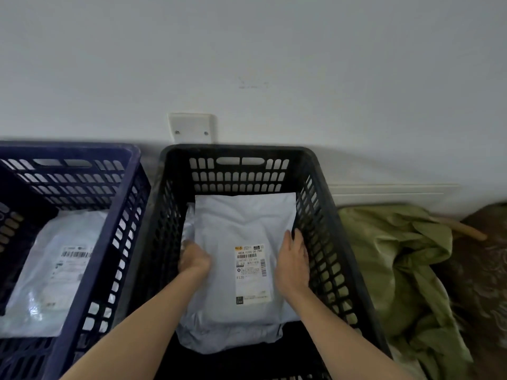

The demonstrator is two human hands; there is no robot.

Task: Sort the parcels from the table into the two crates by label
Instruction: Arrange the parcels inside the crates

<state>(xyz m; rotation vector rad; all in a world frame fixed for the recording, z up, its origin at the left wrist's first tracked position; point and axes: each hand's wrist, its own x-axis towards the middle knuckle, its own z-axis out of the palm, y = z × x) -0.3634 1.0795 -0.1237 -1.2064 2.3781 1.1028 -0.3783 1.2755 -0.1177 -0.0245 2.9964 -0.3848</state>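
A grey plastic parcel (238,226) with a white shipping label lies inside the black crate (323,215), on top of another grey parcel whose edge shows at the left and bottom. My left hand (193,260) grips the parcel's left edge with curled fingers. My right hand (295,260) lies along its right edge, fingers extended and pressed against it. The blue crate (109,223) at the left holds a clear-wrapped parcel (52,270) with a barcode label.
Both crates stand side by side against a pale wall with a blank wall plate (192,127). A crumpled green cloth (397,264) and a brown patterned fabric (482,270) lie to the right of the black crate.
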